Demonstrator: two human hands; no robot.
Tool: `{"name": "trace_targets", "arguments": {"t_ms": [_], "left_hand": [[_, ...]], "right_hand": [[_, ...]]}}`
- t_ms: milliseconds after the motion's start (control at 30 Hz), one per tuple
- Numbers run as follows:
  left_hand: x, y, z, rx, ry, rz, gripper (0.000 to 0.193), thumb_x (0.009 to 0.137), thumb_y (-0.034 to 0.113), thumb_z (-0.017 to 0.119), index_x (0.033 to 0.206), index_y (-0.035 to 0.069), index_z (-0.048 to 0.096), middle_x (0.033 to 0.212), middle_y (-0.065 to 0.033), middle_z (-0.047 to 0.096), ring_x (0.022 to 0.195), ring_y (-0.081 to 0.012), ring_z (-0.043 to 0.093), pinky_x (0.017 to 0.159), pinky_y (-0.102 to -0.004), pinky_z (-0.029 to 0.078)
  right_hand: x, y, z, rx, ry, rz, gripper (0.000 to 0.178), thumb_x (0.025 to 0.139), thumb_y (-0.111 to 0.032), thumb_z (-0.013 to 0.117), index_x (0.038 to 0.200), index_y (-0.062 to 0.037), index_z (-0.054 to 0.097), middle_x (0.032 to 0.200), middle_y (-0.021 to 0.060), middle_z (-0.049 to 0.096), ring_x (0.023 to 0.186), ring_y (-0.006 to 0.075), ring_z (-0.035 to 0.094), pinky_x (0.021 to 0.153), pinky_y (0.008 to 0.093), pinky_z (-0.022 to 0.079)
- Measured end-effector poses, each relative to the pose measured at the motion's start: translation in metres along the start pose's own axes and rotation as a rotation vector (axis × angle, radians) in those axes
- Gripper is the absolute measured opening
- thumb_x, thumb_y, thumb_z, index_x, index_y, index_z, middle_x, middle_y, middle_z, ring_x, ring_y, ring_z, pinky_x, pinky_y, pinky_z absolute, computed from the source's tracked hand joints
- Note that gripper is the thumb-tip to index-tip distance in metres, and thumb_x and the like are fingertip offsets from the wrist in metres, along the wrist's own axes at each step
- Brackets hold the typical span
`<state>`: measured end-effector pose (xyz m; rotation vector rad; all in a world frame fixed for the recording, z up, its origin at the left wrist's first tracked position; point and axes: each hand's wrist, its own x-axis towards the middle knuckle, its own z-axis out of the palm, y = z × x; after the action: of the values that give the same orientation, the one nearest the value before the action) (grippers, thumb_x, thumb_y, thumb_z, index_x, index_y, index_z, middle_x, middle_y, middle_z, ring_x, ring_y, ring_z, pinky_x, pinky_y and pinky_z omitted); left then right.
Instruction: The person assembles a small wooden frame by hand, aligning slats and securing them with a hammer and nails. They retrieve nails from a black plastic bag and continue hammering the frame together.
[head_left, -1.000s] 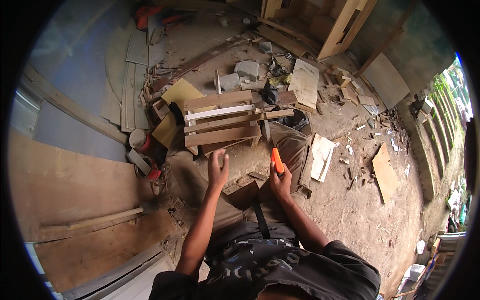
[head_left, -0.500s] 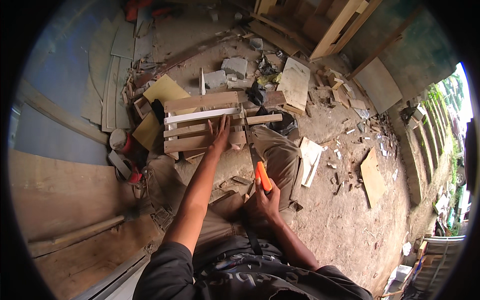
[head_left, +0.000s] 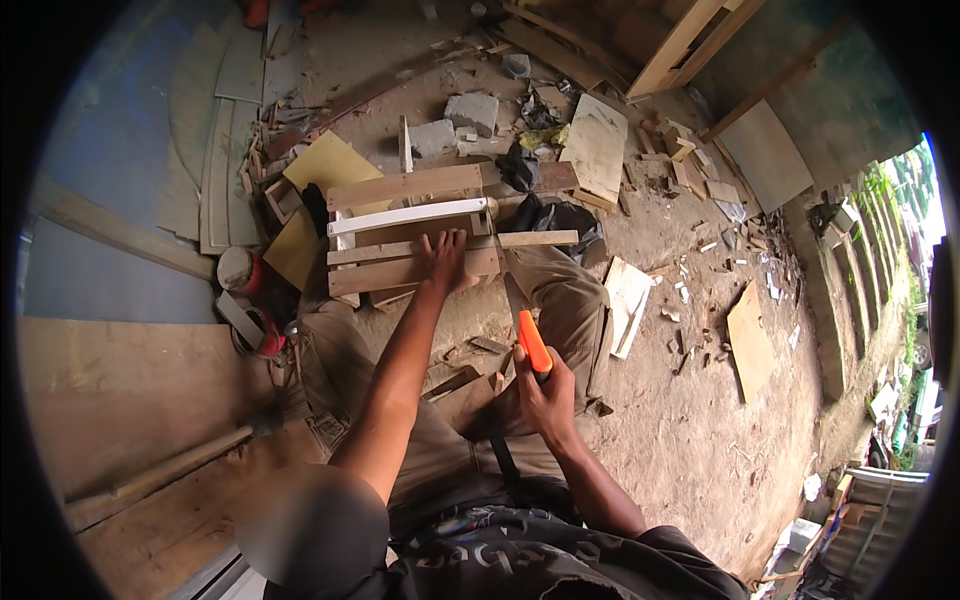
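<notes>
A slatted wooden crate [head_left: 400,188] lies in front of me between my legs, one white slat [head_left: 400,216] among its plain ones. A narrow wooden slat [head_left: 540,239] runs across it and sticks out past its right side. My left hand [head_left: 447,265] bears down on this slat near the crate's right end, fingers bent over it. My right hand [head_left: 547,392] is closed round the orange handle of a handsaw [head_left: 534,340]. The saw's blade points away from me and meets the slat by the crate's right side; its exact contact is hard to make out.
Concrete blocks [head_left: 470,114], a pale board [head_left: 595,150] and black plastic [head_left: 570,222] lie beyond the crate. Wood scraps and a plywood offcut [head_left: 750,340] litter the dirt floor at right. A red bucket [head_left: 240,270] stands by the left wall.
My left hand has drawn back from the white slat, its fingers now bent over the narrow slat. The narrow slat's end reaches slightly farther right. The saw handle sits slightly farther forward.
</notes>
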<state>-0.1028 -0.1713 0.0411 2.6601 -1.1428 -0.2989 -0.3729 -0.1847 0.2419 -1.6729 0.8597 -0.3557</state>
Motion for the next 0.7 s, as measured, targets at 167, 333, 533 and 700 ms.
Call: {"name": "trace_targets", "arguments": {"t_ms": [167,333,533,700], "left_hand": [[-0.002,0.002,-0.01,-0.141,0.034,0.039,0.102,0.067,0.057,0.077,0.143,0.006,0.033,0.145,-0.0162,0.04,0.139,-0.036,0.032,0.112,-0.0679,0.007],[0.007,-0.006,-0.002,-0.186,0.15,0.02,0.052,0.085,0.036,0.064,0.127,0.009,0.051,0.129,-0.0134,0.051,0.127,-0.0319,0.045,0.107,-0.0676,0.017],[0.01,0.013,0.002,-0.183,0.301,-0.005,0.027,0.087,0.025,0.059,0.108,0.01,0.062,0.109,-0.0122,0.059,0.114,-0.0305,0.053,0.102,-0.0653,0.024],[0.016,0.014,0.01,-0.162,0.333,-0.007,0.031,0.087,0.026,0.058,0.114,0.011,0.061,0.109,-0.0104,0.059,0.111,-0.0294,0.054,0.1,-0.0626,0.028]], "right_hand": [[0.004,0.011,-0.003,-0.023,0.061,-0.078,0.027,0.095,-0.023,0.064,0.087,0.0028,0.057,0.062,0.0029,0.051,0.063,0.0052,0.044,0.054,0.0269,0.04],[0.009,0.011,0.005,-0.048,0.071,-0.086,0.028,0.095,-0.023,0.064,0.086,0.0026,0.057,0.062,0.0017,0.051,0.062,0.0048,0.043,0.053,0.0261,0.039],[0.009,0.011,-0.005,-0.006,0.041,-0.048,0.029,0.095,-0.023,0.065,0.085,0.0023,0.058,0.063,0.0004,0.051,0.063,0.0042,0.045,0.054,0.0257,0.039],[0.012,0.022,-0.006,-0.017,0.033,-0.07,0.026,0.095,-0.022,0.064,0.088,0.0028,0.061,0.066,-0.0005,0.053,0.064,0.0039,0.047,0.055,0.024,0.04]]}}
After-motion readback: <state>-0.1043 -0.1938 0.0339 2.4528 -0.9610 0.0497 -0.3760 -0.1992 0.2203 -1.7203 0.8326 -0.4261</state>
